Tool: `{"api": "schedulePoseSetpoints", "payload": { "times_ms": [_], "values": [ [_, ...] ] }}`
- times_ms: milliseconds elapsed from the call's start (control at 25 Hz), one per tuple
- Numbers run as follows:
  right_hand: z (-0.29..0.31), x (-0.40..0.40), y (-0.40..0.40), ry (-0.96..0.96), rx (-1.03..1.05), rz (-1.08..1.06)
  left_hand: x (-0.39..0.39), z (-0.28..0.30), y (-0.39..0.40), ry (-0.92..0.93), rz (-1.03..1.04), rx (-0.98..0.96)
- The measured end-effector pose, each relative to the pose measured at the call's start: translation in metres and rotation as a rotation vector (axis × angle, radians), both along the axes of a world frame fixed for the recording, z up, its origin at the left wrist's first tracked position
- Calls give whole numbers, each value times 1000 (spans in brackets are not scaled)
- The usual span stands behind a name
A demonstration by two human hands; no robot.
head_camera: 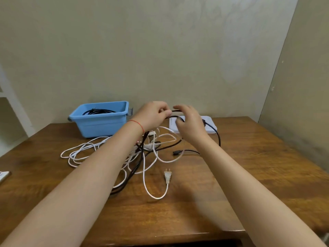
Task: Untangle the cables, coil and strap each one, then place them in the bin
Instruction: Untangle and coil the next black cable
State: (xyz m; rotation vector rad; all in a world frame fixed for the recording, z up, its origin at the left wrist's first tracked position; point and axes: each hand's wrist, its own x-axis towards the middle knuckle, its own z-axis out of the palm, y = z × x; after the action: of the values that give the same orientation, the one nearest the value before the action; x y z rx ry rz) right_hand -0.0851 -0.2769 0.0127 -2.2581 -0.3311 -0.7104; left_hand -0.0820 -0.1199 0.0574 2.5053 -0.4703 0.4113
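Note:
Both hands are raised above the table's far middle, holding one black cable [218, 135]. My left hand [154, 115] pinches it near the top, and my right hand [189, 122] curls its fingers round a loop of it. The black cable hangs down from my hands into a tangle with white cables [83, 148] on the wooden table [249, 166]. A white two-pin plug [167, 176] lies in front of the tangle. A black connector end [178, 152] lies to the right. The blue bin [101, 120] at the back left holds a coiled black cable [98, 111].
A white flat box [210, 123] lies at the back behind my right hand. A wall stands close behind the table and another on the right. A small white object [3, 175] sits at the table's left edge.

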Motion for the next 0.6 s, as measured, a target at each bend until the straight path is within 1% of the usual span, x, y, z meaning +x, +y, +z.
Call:
{"api": "schedulePoseSetpoints", "payload": {
  "times_ms": [40, 80, 160, 200, 280, 360, 440, 480, 520, 560, 600],
  "values": [
    [3, 0, 7, 2, -43, 35, 0, -2, -2, -5, 19, 22],
    [3, 2, 9, 50, -89, 41, -1, -10, 0, -2, 47, 31],
    [-6, 7, -1, 206, -170, 3, -3, -32, 15, 20, 135, 85],
    [-16, 10, -10, 287, -190, -24, -3, -44, 27, 36, 206, 153],
    [-35, 16, -30, 419, -197, -105, 3, -62, 52, 96, 411, 274],
    [-50, 20, -46, 531, -258, -233, 8, -71, 68, 241, 581, 301],
    [-57, 20, -56, 641, -351, -324, 10, -75, 67, 339, 574, 339],
    [-58, 20, -59, 692, -363, -341, 12, -77, 63, 333, 525, 360],
    [-58, 20, -60, 733, -324, -334, 12, -77, 56, 294, 461, 366],
    [-56, 21, -59, 748, -238, -299, 12, -76, 47, 227, 396, 348],
    [-53, 20, -57, 724, -118, -240, 10, -73, 38, 152, 330, 309]
  ]
}}
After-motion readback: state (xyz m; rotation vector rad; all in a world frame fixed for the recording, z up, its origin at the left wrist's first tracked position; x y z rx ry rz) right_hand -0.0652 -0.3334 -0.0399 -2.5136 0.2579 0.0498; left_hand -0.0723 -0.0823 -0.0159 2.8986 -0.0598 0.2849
